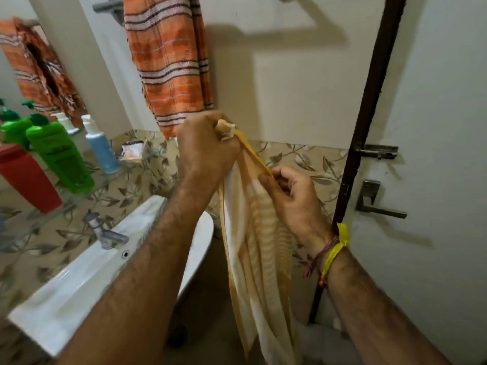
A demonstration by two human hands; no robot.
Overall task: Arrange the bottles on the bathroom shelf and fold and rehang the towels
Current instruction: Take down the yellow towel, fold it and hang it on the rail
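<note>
A yellow and white striped towel [259,248] hangs down in front of me, bunched lengthwise. My left hand [205,148] is fisted around its top corner. My right hand [292,196] pinches the yellow edge a little lower and to the right. An orange striped towel [168,64] hangs from a metal rail [108,7] on the wall above. On the glass shelf [79,196] at left stand a green bottle [59,154], a blue and white pump bottle [100,144] and a red bottle [29,177].
A white sink [87,272] with a tap [105,230] sits below the shelf. A mirror [21,75] at far left reflects the towel and bottles. A white door [434,167] with a handle [376,201] and a latch stands at right.
</note>
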